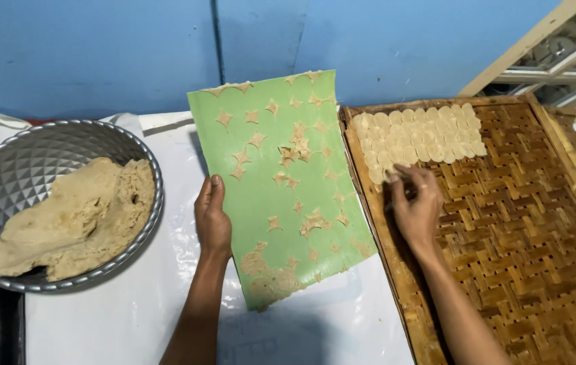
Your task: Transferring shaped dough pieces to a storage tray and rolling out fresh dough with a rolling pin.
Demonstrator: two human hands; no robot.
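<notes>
Left hand [212,220] gripped the green sheet [281,189] by its left edge, right hand [415,203] pinched a dough disc [392,177] on the woven tray [517,243]

Your left hand [212,220] grips the left edge of the green sheet [281,196], thumb on top, tilting it up off the white-covered surface [132,318]. Star-shaped dough scraps [288,154] cling across the sheet. Just right of the sheet lies the woven bamboo tray [524,250], where your right hand [415,203] rests with its fingertips [396,174] pinched at the lower edge of the rows of pale dough rounds [419,138] filling the tray's far left corner. Left of the sheet, well apart, sits a faceted metal bowl [31,162] holding a slab of tan dough [75,220].
</notes>
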